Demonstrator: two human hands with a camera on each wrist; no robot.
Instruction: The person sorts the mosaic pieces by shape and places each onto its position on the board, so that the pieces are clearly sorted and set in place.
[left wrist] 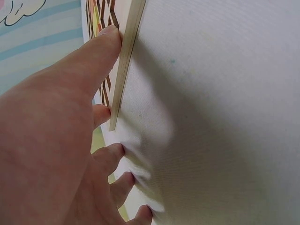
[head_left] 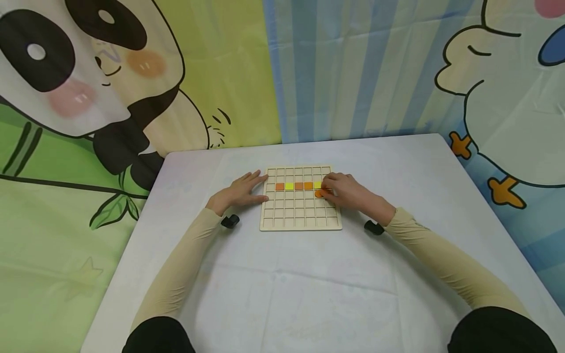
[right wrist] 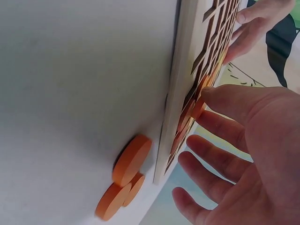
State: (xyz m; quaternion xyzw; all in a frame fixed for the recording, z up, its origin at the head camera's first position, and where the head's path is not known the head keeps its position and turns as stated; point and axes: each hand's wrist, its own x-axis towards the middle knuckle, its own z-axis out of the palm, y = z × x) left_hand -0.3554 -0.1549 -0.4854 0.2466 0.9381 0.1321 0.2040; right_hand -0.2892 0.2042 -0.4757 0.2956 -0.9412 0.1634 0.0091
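A pale wooden grid board [head_left: 300, 223] lies on the table, with a row of orange and yellow square tiles [head_left: 289, 186] across its upper part. My left hand [head_left: 240, 191] lies at the board's left edge, fingers spread. In the left wrist view its thumb [left wrist: 110, 40] touches the board's rim. Over the board's right side, my right hand [head_left: 346, 191] pinches an orange piece [right wrist: 199, 108] between thumb and index finger. Its other fingers are loosely extended. Close to the thumb, an orange round disc [head_left: 319, 194] shows in the head view.
Orange discs [right wrist: 132, 161] lie in a small group on the white table [head_left: 309, 284], just off the board's right edge. The right hand hides them in the head view. Cartoon-printed curtains [head_left: 353, 73] hang behind the table.
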